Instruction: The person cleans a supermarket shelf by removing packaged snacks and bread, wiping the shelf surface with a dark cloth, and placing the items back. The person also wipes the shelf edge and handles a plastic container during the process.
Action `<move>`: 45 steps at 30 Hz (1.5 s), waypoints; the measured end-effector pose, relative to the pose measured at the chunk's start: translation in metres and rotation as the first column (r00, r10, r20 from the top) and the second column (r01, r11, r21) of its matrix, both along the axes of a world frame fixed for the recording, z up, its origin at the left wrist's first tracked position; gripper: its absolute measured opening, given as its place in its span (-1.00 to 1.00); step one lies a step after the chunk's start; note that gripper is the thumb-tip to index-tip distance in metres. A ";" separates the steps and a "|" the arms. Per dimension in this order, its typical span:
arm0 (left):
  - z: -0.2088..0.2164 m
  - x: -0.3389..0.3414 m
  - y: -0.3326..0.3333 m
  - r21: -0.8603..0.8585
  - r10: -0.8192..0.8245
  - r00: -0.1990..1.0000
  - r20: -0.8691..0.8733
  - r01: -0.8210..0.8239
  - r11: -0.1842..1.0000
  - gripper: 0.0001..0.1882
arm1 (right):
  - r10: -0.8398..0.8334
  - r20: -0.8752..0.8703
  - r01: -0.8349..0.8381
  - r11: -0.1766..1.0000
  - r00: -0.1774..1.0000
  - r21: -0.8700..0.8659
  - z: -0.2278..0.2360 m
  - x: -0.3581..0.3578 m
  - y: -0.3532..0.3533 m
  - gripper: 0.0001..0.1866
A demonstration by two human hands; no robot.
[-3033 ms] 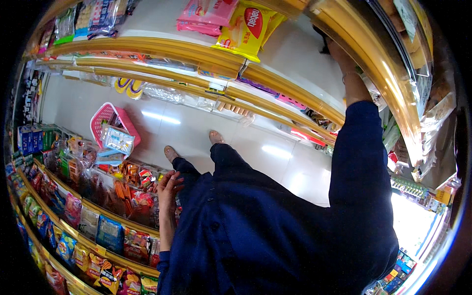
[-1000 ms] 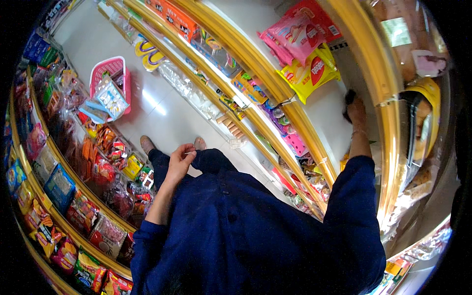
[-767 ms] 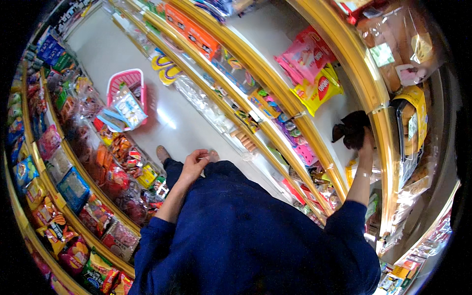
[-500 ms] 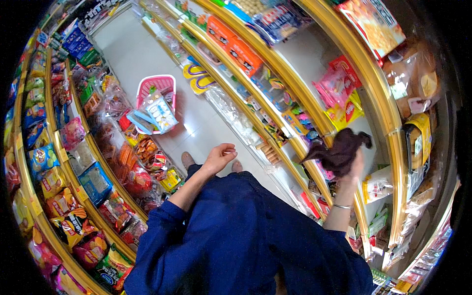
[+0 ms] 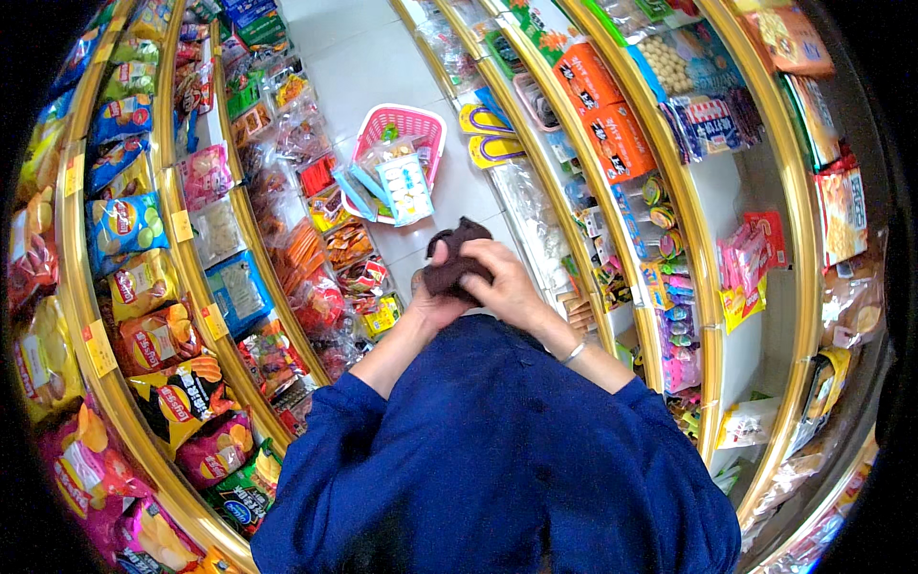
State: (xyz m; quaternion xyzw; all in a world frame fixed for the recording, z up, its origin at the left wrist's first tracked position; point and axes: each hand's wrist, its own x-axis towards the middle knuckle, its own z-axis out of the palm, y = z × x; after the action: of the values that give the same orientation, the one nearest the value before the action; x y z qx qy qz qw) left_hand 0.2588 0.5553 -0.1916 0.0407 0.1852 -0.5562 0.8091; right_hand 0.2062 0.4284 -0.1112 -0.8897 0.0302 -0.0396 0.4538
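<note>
A crumpled dark brown cloth (image 5: 449,275) is bunched between my two hands in front of my body. My left hand (image 5: 435,304) holds it from below and the left, with its thumb up against the fabric. From the right, my right hand (image 5: 502,285) grips it with curled fingers. A silver bracelet (image 5: 574,352) circles my right wrist. Beyond the hands, a pink plastic basket (image 5: 435,143) stands on the floor. Clear and blue packets (image 5: 405,189) lie in it, leaning over its near rim.
Shelves with gold edges (image 5: 703,277) run along my right, holding orange boxes (image 5: 617,142), bagged snacks and a pink packet (image 5: 741,258). On the left, shelves carry several chip bags (image 5: 129,230). Between them runs a pale tiled aisle floor (image 5: 354,53).
My right hand has brought the brown cloth from the right-hand shelf to the middle, in front of my body. My left hand has closed on it too. The view has shifted.
</note>
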 end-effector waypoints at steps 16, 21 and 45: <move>-0.184 0.080 0.135 0.962 -0.480 0.834 0.272 -0.233 0.142 -0.61 | -0.091 -0.678 0.312 0.926 0.730 0.212 -0.302 0.124 -0.062 -0.39; -0.289 0.147 0.138 0.883 -0.711 0.633 0.307 -0.468 -0.036 -0.39 | -0.247 -0.473 0.310 0.949 0.846 0.059 -0.451 0.217 -0.069 -0.47; -0.463 0.305 0.131 0.963 -0.828 0.549 0.115 -0.267 -0.043 -0.42 | 0.341 -0.532 0.239 0.621 0.776 0.746 -0.519 0.346 -0.008 -0.67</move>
State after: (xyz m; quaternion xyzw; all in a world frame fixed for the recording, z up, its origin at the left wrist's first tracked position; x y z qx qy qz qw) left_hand 0.5638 0.6867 -0.6551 0.8422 0.1440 -0.3722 0.3626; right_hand 0.5520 0.4202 -0.6301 -0.5610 0.1669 0.2906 0.7570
